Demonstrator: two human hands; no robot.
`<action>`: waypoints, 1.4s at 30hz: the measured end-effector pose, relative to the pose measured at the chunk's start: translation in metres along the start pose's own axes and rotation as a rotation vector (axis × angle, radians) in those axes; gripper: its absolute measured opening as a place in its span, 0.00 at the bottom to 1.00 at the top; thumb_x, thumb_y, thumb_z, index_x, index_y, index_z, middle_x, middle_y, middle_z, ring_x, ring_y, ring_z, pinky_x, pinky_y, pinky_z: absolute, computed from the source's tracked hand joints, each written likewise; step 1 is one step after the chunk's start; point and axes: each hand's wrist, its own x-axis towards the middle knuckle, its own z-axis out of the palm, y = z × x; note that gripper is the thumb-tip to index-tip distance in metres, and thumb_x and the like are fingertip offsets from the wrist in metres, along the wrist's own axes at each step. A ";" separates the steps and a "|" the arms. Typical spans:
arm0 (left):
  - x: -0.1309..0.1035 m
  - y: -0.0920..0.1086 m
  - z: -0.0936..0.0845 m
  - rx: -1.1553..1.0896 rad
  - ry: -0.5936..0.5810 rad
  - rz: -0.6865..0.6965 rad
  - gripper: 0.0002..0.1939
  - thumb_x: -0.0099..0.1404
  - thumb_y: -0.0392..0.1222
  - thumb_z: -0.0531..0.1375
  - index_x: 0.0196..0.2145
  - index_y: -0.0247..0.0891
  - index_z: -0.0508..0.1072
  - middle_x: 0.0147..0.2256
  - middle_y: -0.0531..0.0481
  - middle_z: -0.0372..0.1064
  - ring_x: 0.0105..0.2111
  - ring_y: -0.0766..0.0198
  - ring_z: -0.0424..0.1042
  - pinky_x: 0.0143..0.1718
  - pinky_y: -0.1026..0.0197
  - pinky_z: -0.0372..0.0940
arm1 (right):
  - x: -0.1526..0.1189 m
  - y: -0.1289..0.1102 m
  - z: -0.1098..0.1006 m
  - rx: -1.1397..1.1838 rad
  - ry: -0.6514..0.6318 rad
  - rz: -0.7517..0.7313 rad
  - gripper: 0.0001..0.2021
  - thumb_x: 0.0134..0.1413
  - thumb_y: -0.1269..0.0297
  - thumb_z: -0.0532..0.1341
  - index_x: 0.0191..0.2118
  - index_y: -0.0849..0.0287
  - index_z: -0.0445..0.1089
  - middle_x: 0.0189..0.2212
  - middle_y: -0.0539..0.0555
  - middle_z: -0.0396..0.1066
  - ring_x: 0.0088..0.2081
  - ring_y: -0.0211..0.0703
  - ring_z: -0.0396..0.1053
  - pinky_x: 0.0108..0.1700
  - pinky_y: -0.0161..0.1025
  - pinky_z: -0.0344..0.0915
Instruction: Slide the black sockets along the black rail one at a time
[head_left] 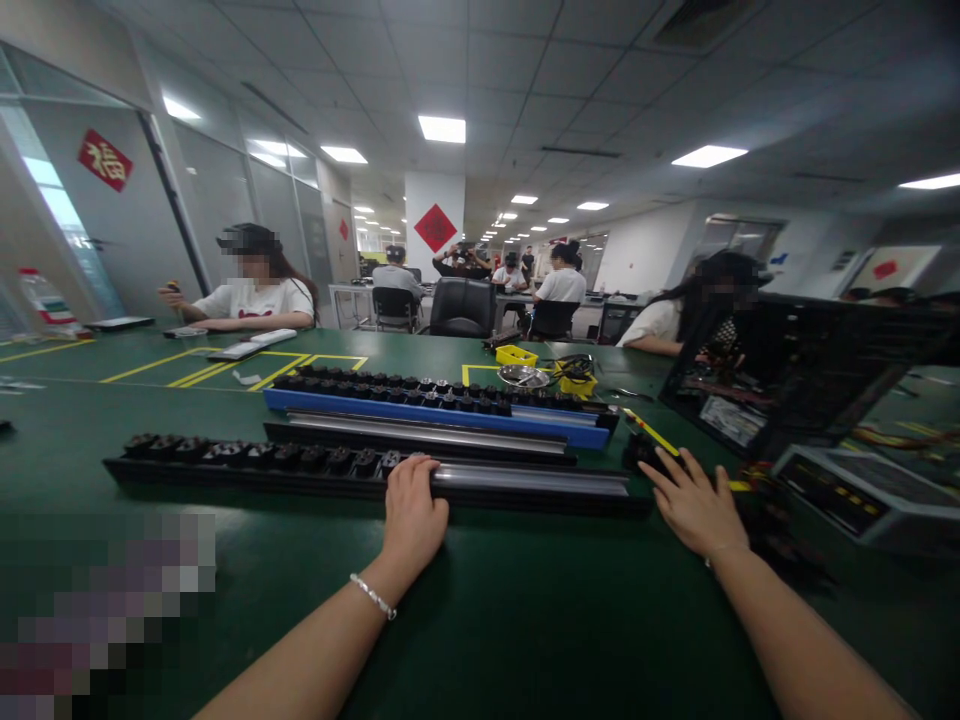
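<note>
Rails number at least three on the green table, lying roughly parallel from left to right: one near black rail, one middle black rail and one far blue rail. About ten black round parts are visible in the near black rail, filling its left portion; its right portion shows a bare clear strip. More such parts sit in rows at the far blue rail, too small to count reliably.

Left hand: fingers bent and held close together, fingertips over the near black rail at the right end of its row of parts. Contact with a part, and any grip on it, cannot be confirmed. One bracelet is on this wrist.

Right hand: fingers spread wide, palm down, beside the right end of the near black rail and close to a dark cluster. Whether it touches the cluster cannot be told.

Other items: two yellow bins, one metal dish between them, one yellow strip beyond the right hand, one open computer case and one metal box at right. One bottle stands far left. Two persons sit across the table, one left, one right.
</note>
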 end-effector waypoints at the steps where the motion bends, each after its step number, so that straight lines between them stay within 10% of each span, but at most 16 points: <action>1: 0.000 0.001 0.000 0.004 0.002 -0.002 0.21 0.50 0.29 0.52 0.44 0.35 0.67 0.47 0.41 0.63 0.51 0.52 0.59 0.56 0.45 0.56 | 0.004 -0.002 0.001 0.012 0.011 -0.046 0.23 0.58 0.63 0.44 0.57 0.42 0.62 0.62 0.47 0.52 0.64 0.51 0.41 0.60 0.64 0.39; 13: -0.003 0.004 0.000 0.006 -0.020 -0.010 0.23 0.50 0.28 0.52 0.45 0.38 0.67 0.48 0.43 0.63 0.53 0.53 0.58 0.57 0.46 0.55 | 0.054 -0.007 0.005 0.097 -0.270 -0.309 0.33 0.40 0.68 0.55 0.57 0.44 0.62 0.63 0.48 0.51 0.65 0.54 0.37 0.60 0.63 0.31; 28: -0.004 0.005 0.000 -0.010 -0.034 -0.035 0.23 0.50 0.27 0.52 0.45 0.38 0.66 0.49 0.44 0.63 0.54 0.53 0.57 0.57 0.46 0.55 | 0.066 0.004 0.038 0.072 -0.315 0.043 0.25 0.56 0.59 0.42 0.55 0.50 0.65 0.61 0.51 0.54 0.65 0.52 0.39 0.59 0.68 0.29; 36: -0.004 0.005 0.000 -0.003 -0.037 -0.034 0.23 0.51 0.28 0.52 0.46 0.37 0.66 0.49 0.43 0.63 0.54 0.53 0.57 0.57 0.46 0.54 | 0.084 -0.021 -0.019 0.362 -0.037 0.448 0.27 0.58 0.59 0.38 0.58 0.58 0.62 0.60 0.59 0.57 0.61 0.58 0.49 0.57 0.66 0.45; 42: -0.006 0.006 -0.004 0.090 -0.105 0.021 0.25 0.52 0.30 0.52 0.49 0.38 0.67 0.53 0.44 0.62 0.58 0.51 0.54 0.59 0.46 0.51 | 0.065 -0.116 -0.082 0.490 -0.075 0.167 0.27 0.59 0.57 0.41 0.58 0.61 0.62 0.61 0.57 0.55 0.61 0.51 0.49 0.59 0.54 0.50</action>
